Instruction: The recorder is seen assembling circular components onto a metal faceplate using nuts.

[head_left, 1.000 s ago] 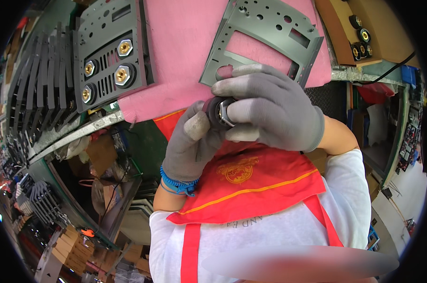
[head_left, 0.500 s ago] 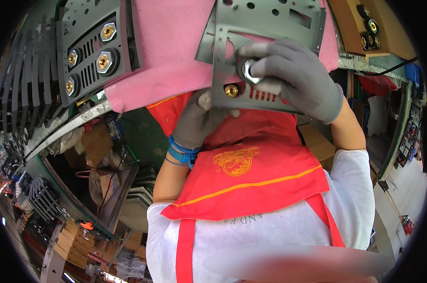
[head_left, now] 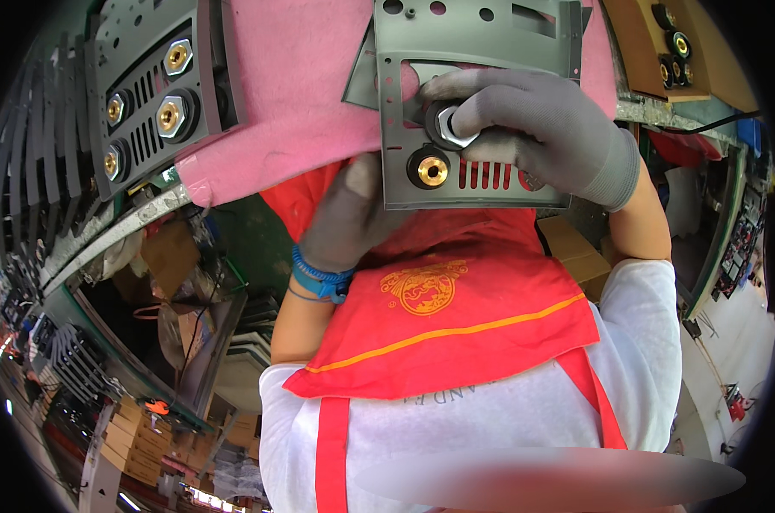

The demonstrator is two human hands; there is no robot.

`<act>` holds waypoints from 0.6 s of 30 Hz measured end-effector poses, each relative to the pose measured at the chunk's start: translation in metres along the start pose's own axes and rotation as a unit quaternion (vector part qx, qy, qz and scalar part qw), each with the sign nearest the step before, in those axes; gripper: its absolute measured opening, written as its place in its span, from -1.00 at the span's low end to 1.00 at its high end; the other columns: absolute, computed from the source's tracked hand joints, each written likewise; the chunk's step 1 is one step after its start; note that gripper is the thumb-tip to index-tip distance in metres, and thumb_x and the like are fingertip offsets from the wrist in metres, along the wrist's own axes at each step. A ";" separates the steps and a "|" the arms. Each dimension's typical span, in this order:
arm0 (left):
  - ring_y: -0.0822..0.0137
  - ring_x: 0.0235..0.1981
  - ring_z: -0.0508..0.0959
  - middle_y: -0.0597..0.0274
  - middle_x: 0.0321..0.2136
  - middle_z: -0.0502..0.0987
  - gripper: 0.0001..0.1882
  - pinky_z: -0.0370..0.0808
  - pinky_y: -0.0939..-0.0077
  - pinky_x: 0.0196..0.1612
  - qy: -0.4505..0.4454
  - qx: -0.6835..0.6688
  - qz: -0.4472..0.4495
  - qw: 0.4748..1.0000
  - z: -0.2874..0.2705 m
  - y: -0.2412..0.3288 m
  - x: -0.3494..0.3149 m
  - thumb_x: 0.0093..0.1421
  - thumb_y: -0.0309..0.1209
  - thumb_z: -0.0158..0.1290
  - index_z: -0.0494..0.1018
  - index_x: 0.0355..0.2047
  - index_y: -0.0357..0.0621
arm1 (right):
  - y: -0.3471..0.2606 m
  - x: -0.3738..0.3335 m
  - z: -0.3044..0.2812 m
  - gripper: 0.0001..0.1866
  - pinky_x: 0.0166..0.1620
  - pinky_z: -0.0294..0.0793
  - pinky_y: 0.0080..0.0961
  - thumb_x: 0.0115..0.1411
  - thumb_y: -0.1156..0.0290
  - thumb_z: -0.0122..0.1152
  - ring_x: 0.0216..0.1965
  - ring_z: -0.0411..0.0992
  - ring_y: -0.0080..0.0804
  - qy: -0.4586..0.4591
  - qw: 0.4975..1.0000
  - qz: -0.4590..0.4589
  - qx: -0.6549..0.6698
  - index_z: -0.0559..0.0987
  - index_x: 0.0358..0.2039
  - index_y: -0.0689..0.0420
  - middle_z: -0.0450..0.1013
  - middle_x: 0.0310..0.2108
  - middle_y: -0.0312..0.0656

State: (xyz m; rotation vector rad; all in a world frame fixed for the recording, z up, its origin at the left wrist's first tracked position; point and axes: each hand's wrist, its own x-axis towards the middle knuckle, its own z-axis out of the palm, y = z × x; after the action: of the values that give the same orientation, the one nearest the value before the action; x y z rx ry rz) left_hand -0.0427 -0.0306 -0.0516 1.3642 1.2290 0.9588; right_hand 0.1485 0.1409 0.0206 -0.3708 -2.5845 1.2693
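A grey metal panel (head_left: 477, 47) with holes and slots lies in front of me, its near end over the edge of the pink-covered table. My right hand (head_left: 537, 128) is closed, with thumb and fingers on a silver hex nut (head_left: 446, 126) against the panel; a black ring shows beside the nut. Just below it, a brass threaded fitting (head_left: 431, 172) with a black collar stands in a hole. My left hand (head_left: 353, 214) reaches in under the panel's near left corner; its thumb shows beside the edge, and its other fingers are hidden underneath.
A similar grey panel (head_left: 152, 81) with several brass fittings and hex nuts stands at the left, beside a row of dark metal plates (head_left: 41, 154). Pink cloth (head_left: 293, 85) covers the table. An open cardboard box (head_left: 717, 51) with several fittings sits far right.
The panel's near end has tilted a little, and the lower fitting's black collar now shows around its brass. My left fingertips have gone out of sight under the panel. The right hand stays at the nut.
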 end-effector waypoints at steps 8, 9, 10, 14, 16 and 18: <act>0.21 0.14 0.41 0.06 0.11 0.40 -0.36 0.27 0.26 0.25 0.021 -0.610 -0.134 0.781 -0.002 0.041 0.014 0.27 -0.09 -0.02 0.25 0.19 -0.34 | -0.015 0.016 0.000 -0.67 0.08 0.36 -0.16 0.01 0.30 0.34 0.04 0.40 -0.04 -0.051 0.991 -0.113 -0.050 0.54 -0.20 0.07 0.48 0.01 -0.16; 0.21 0.14 0.41 0.06 0.11 0.40 -0.36 0.27 0.26 0.25 0.025 -0.610 -0.134 0.781 -0.002 0.037 0.012 0.27 -0.09 -0.02 0.25 0.19 -0.34 | -0.018 0.017 -0.001 -0.65 0.09 0.36 -0.16 -0.01 0.30 0.34 0.04 0.40 -0.05 -0.055 0.988 -0.114 -0.085 0.54 -0.19 0.06 0.47 0.02 -0.17; 0.16 0.16 0.40 0.05 0.12 0.40 -0.33 0.28 0.16 0.25 0.020 -0.588 -0.134 0.798 -0.002 0.030 0.010 0.26 -0.05 -0.01 0.23 0.21 -0.29 | -0.020 0.017 -0.002 -0.63 0.09 0.36 -0.16 -0.03 0.29 0.34 0.04 0.40 -0.06 -0.060 0.984 -0.115 -0.119 0.54 -0.17 0.06 0.47 0.03 -0.19; 0.11 0.15 0.42 0.03 0.13 0.41 -0.35 0.31 0.03 0.24 0.013 -0.570 -0.117 0.813 -0.003 0.031 0.012 0.28 -0.04 -0.02 0.24 0.22 -0.24 | -0.023 0.014 -0.004 -0.65 0.10 0.37 -0.16 -0.03 0.38 0.27 0.02 0.43 -0.09 -0.035 0.972 -0.156 -0.170 0.54 -0.16 0.08 0.46 0.03 -0.18; 0.10 0.15 0.42 0.04 0.13 0.41 -0.38 0.30 0.03 0.24 0.004 -0.584 -0.112 0.804 -0.003 0.030 0.011 0.29 -0.07 -0.03 0.24 0.22 -0.24 | -0.026 0.014 -0.003 -0.66 0.10 0.38 -0.17 -0.03 0.41 0.25 -0.01 0.45 -0.12 -0.040 0.968 -0.167 -0.184 0.54 -0.17 0.09 0.46 0.01 -0.16; 0.10 0.15 0.42 0.04 0.13 0.41 -0.40 0.29 0.02 0.25 -0.002 -0.597 -0.106 0.795 -0.003 0.027 0.010 0.31 -0.11 -0.04 0.25 0.22 -0.23 | -0.024 0.012 0.005 -0.66 0.04 0.40 -0.22 -0.04 0.36 0.27 -0.11 0.46 -0.18 0.020 0.949 -0.193 -0.249 0.54 -0.18 0.07 0.47 -0.10 -0.19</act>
State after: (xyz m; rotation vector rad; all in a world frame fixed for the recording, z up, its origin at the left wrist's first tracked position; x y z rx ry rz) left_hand -0.0397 -0.0188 -0.0248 0.2004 0.4903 1.2195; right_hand 0.1327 0.1269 0.0374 0.0333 -2.7336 0.4692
